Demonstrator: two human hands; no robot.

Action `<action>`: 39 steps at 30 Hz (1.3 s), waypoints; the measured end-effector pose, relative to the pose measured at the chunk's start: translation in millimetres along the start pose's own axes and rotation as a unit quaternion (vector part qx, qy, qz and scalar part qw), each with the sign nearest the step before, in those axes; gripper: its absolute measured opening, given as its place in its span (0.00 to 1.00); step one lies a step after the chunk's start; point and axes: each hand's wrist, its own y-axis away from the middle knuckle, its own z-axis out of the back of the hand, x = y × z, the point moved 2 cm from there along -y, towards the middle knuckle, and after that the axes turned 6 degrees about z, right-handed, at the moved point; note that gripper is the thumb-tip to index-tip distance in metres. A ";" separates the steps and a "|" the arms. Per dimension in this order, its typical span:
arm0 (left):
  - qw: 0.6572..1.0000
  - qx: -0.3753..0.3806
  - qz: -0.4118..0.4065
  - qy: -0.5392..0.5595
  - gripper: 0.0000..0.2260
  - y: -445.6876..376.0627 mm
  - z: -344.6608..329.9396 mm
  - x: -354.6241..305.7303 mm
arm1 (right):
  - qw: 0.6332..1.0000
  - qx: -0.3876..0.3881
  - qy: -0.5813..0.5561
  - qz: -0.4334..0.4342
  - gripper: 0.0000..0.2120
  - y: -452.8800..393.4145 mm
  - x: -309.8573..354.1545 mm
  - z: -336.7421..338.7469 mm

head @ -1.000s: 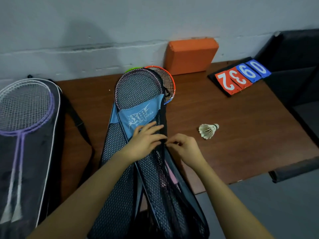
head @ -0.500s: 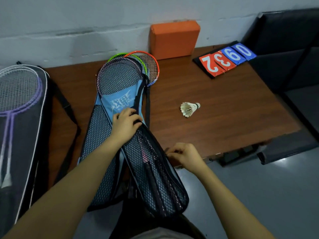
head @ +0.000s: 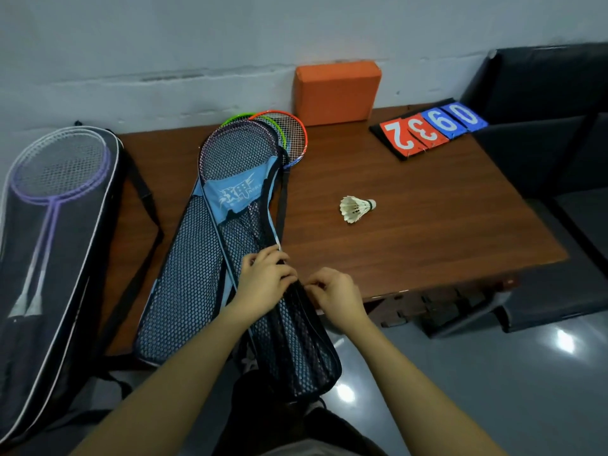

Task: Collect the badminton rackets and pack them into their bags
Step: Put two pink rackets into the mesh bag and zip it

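A blue mesh racket bag lies on the brown table, its lower end hanging over the front edge. A dark-framed racket lies in it, head sticking out at the top. An orange racket and a green racket lie under the bag's top. My left hand presses on the bag's right edge. My right hand pinches that same edge just beside it, fingers closed on something too small to make out. A black bag on the left holds two purple and white rackets.
A white shuttlecock lies on the table right of the bag. An orange block leans against the wall at the back. A flip scoreboard sits at the back right. Dark seating stands right of the table.
My left hand slid down the bag's right edge toward the table's front. My right hand now meets it at the edge. The view tilted and shifted.
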 end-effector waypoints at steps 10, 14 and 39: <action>0.999 -0.025 0.044 -0.014 0.09 -11.4 6.9 9.3 | 0.996 0.090 -0.022 -0.014 0.06 71.1 -33.8 9.3; 0.987 0.127 -0.101 -0.017 0.09 17.3 -13.3 -11.0 | 0.997 0.040 -0.057 -0.018 0.05 74.4 -31.1 4.2; 0.936 -0.048 0.321 0.133 0.23 35.3 -3.3 31.6 | 0.999 0.034 -0.026 -0.008 0.24 -16.8 -6.1 -12.6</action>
